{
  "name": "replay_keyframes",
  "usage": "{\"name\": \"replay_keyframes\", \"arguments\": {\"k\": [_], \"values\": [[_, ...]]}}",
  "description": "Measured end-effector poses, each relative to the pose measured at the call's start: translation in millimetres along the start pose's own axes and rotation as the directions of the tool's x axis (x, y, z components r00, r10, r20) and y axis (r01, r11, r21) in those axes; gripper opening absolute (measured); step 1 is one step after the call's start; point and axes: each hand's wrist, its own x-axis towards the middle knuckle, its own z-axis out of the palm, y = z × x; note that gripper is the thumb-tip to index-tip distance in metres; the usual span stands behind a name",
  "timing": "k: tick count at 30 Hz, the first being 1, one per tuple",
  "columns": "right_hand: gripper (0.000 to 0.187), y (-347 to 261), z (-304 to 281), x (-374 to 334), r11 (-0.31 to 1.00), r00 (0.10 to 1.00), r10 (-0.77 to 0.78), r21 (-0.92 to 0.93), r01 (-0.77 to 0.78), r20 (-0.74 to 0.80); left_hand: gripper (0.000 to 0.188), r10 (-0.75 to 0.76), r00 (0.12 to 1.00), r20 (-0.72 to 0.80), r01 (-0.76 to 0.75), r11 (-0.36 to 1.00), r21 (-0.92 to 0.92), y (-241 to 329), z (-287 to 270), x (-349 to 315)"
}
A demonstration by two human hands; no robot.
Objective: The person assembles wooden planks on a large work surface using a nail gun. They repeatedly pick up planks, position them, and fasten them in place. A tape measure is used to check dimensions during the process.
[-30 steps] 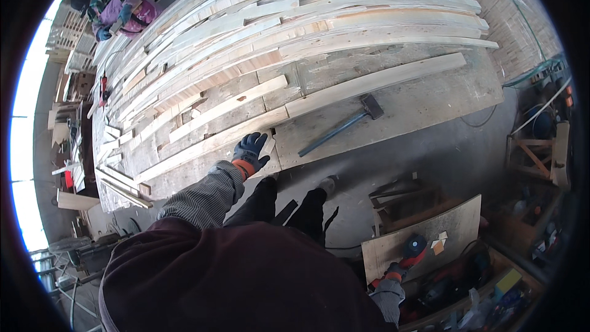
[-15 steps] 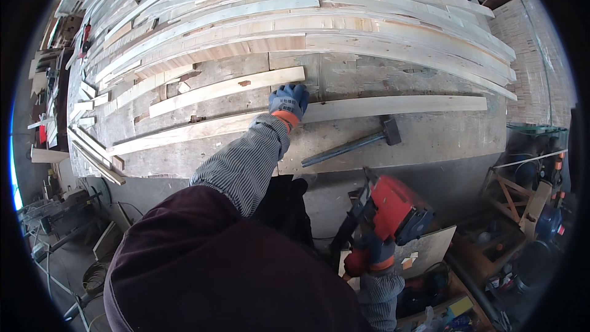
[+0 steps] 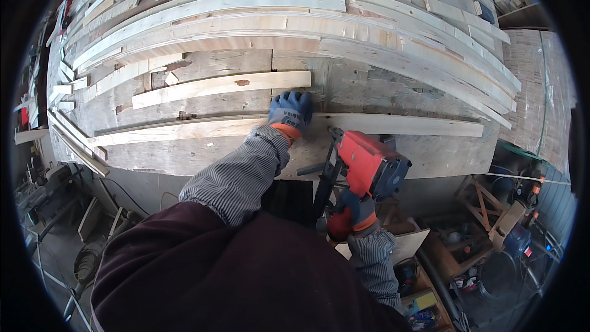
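My left hand point(image 3: 290, 112), in a blue glove with an orange cuff, presses on a long, narrow wooden strip point(image 3: 424, 125) lying along the near side of the workbench. Its fingers are bent over the strip's far edge. In my right hand point(image 3: 361, 212), also gloved, is the handle of a red and black nail gun point(image 3: 367, 166). The nail gun's nose is at the strip's near edge, just right of my left hand; whether it touches cannot be told. Beneath the gun lies a hammer, mostly covered, with its handle end point(image 3: 310, 170) showing. A shorter wooden strip point(image 3: 221, 88) lies beyond my left hand.
Many long strips point(image 3: 246, 23) cover the far part of the worn plywood bench point(image 3: 350, 80). Short offcuts point(image 3: 77, 138) lie at its left end. A wrapped stack of boards point(image 3: 531, 86) stands to the right. Below right is a wooden box point(image 3: 455, 252) holding odds and ends.
My right hand has brought the nail gun up and left, from below the bench edge to the strip, covering most of the hammer. My left hand stays on the strip. The view has shifted slightly.
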Motion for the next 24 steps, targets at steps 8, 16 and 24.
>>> {"name": "replay_keyframes", "arguments": {"k": [8, 16, 24], "values": [[0.005, 11.4, -42.1, -12.6, 0.996, 0.984, -0.075, -0.068, 0.065, -0.164, 0.028, -0.005, 1.0, 0.007, 0.004, 1.0, 0.006, -2.5, 1.4, 1.4], [0.014, -5.5, -109.3, -20.6, 0.949, 0.956, 0.099, 0.315, -0.007, -0.277, 0.027, 0.066, 0.989, -0.135, -0.056, 0.996, 0.075, -8.8, 15.2, -1.2], [0.008, -7.6, -160.4, -33.7, 0.934, 0.91, 0.014, 0.329, 0.135, -0.413, 0.022, 0.087, 0.975, -0.206, -0.067, 0.993, 0.102, -11.5, 17.9, 0.3]]}}
